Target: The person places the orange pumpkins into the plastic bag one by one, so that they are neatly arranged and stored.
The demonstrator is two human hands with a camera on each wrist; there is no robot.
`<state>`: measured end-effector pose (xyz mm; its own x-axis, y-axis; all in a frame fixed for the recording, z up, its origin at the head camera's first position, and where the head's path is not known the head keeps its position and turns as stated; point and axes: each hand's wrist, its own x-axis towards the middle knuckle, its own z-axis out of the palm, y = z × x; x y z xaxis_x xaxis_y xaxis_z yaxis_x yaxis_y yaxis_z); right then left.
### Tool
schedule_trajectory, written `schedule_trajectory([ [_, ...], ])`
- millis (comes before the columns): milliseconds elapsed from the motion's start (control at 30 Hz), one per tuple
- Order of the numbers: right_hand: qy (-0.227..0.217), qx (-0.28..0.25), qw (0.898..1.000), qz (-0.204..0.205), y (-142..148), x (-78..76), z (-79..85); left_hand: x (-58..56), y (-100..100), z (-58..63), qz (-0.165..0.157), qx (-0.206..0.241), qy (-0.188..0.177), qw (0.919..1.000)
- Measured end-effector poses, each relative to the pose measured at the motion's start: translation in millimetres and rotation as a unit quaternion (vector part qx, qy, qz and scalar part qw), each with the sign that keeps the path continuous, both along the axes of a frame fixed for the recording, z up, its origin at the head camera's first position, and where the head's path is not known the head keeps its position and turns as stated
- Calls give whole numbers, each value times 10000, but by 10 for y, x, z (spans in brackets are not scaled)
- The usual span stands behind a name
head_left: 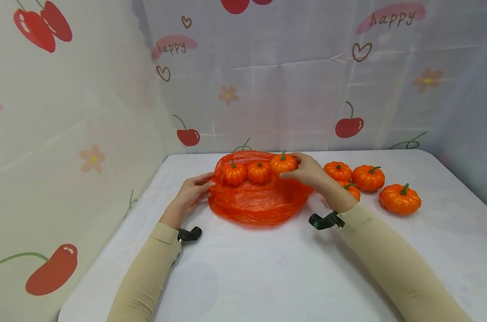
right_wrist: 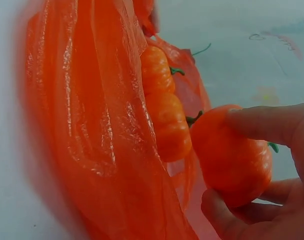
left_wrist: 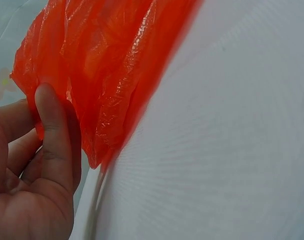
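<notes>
Glossy, ribbed orange pumpkin (head_left: pixel 281 164) is grasped by your right hand (head_left: pixel 309 172) at the mouth of the crumpled red plastic bag (head_left: pixel 251 208), though its contact with the plastic is hard to tell. Your left hand (head_left: pixel 192 192) pinches the bag's left edge. Two similar pumpkins (head_left: pixel 259 173) lie inside; four more pumpkins (head_left: pixel 368 179) sit right of it.

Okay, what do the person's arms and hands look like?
The left hand and right hand wear no gloves. The left sleeve and right sleeve are plain beige, ending near the wrists. The left wrist device is small, black and bent; the right wrist device looks similar, with a greenish patch.
</notes>
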<state>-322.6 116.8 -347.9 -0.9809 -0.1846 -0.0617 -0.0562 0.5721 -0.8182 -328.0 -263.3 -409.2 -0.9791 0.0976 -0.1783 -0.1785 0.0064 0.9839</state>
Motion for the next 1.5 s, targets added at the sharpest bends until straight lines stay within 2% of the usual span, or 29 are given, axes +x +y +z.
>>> schedule_trajectory([
  [167, -49, 284, 9996, -51, -59, -71, 7, -4, 4, -4, -1, -28, -31, 10000],
  [633, -473, 407, 9975, -333, -119, -255, 9, -15, -3, -16, 36, -131, -37, 9999],
  [867, -574, 551, 9962, -340, -119, -318, -4, -12, -6, -8, 61, -113, -75, 9999],
  [1300, -803, 1111, 9895, -465, -134, -331, 10, -24, -7, -3, 29, -194, -62, 9998],
  [1500, -804, 1314, 9873, -384, -127, -327, -36, -13, -6, -13, 18, -170, -72, 9998],
])
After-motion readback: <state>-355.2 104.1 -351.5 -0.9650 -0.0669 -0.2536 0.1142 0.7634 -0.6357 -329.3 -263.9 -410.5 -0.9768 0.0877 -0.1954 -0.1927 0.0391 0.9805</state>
